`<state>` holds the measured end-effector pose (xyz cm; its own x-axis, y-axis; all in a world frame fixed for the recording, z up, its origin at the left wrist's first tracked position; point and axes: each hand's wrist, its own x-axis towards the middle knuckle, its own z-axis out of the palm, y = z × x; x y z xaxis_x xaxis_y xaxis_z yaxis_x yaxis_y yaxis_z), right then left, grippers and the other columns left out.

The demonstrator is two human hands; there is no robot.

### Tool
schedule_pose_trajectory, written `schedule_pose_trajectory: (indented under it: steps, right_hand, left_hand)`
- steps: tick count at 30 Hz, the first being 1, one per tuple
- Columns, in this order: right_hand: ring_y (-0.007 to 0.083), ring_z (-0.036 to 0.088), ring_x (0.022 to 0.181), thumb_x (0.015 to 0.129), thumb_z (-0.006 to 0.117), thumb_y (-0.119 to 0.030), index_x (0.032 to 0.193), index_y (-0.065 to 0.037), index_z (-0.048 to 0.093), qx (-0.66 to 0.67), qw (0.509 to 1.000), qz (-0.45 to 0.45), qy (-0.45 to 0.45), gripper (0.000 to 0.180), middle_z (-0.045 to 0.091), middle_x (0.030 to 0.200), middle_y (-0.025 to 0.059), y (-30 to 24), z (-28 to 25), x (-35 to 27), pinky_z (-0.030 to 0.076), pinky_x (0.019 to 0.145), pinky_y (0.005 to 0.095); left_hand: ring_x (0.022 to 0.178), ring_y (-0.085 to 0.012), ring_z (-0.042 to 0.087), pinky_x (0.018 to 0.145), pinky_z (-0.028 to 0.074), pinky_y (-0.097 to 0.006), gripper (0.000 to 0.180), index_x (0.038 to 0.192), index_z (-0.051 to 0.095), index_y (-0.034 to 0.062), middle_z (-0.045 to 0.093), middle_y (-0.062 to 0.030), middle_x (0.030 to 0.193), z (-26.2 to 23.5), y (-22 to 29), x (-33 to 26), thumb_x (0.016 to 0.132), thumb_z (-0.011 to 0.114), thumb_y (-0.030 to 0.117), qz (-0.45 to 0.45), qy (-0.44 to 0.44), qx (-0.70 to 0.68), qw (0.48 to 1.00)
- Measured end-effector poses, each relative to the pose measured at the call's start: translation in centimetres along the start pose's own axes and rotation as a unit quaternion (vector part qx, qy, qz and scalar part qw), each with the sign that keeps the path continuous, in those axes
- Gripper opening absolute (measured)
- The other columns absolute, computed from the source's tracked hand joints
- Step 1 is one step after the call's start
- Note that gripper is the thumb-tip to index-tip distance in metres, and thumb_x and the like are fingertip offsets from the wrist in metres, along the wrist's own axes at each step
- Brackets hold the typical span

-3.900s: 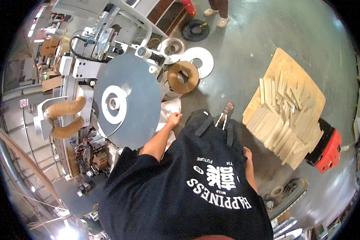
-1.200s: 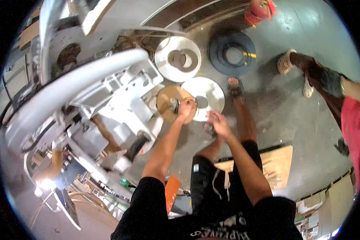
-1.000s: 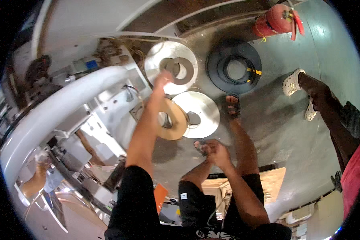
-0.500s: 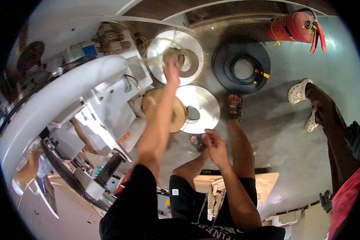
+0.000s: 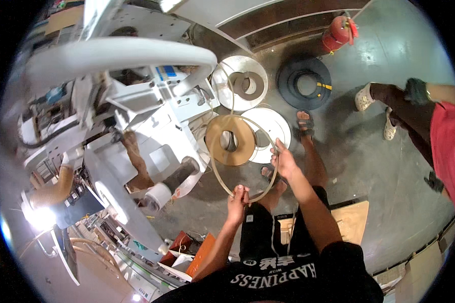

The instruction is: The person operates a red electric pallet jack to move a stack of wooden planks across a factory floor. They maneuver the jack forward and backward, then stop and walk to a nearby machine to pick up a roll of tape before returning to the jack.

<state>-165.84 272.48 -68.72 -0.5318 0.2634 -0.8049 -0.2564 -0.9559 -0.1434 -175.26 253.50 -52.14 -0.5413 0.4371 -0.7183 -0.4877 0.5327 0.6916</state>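
Note:
A pale beige edge banding strip (image 5: 216, 174) hangs in a wide loop in front of me. My left hand (image 5: 237, 203) pinches the bottom of the loop, near my knees. Farther right and higher, my right hand (image 5: 284, 160) has its fingers closed round the loop's right side. Beyond the loop lie a brown roll of banding (image 5: 243, 132), partly over a white reel disc (image 5: 277, 117), and a second white reel (image 5: 221, 81) with a coil at its hub. The strip's upper part passes near these reels; where it ends I cannot make out.
A white machine (image 5: 182, 108) with a thick pale curved tube (image 5: 136, 53) fills the left. A black coil (image 5: 288, 91) and a red fire extinguisher (image 5: 334, 36) stand on the far floor. A co-worker in a red top (image 5: 446, 141) and dark gloves is at the right. A wooden board (image 5: 351, 222) lies by my legs.
My left hand has come back from the far white reel to near my knees, and the strip loop now hangs between both hands. The view has turned, and the co-worker's gloved hand shows higher.

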Motion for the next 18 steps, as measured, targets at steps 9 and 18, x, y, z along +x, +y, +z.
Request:
schedule_pose_trajectory:
  steps: [9, 18]
  right_hand:
    - [0.0234, 0.062, 0.089, 0.088, 0.057, -0.083, 0.146, 0.001, 0.043, -0.225, 0.972, 0.043, -0.042, 0.104, 0.059, 0.128, 0.0146, 5.6, 5.0, -5.6, 0.057, 0.076, 0.0380]
    - [0.0413, 0.049, 0.135, 0.078, 0.036, -0.100, 0.166, -0.005, 0.014, -0.176, 0.945, 0.154, -0.227, 0.131, 0.034, 0.161, 0.0229, 16.0, 15.0, -5.4, 0.040, 0.113, 0.0552]
  left_hand:
    - [0.076, -0.0406, 0.068, 0.071, 0.050, -0.050, 0.049, 0.100, 0.067, 0.0028, 0.066, -0.0221, 0.078, -7.6, 9.2, -15.6, 0.103, 0.059, 0.051, 0.225, -0.042, 0.476, 0.849]
    - [0.067, -0.0368, 0.057, 0.065, 0.046, -0.048, 0.038, 0.094, 0.077, 0.0063, 0.058, -0.0163, 0.068, -16.9, 10.3, -37.8, 0.092, 0.073, 0.044, 0.343, -0.015, 0.605, 0.718]
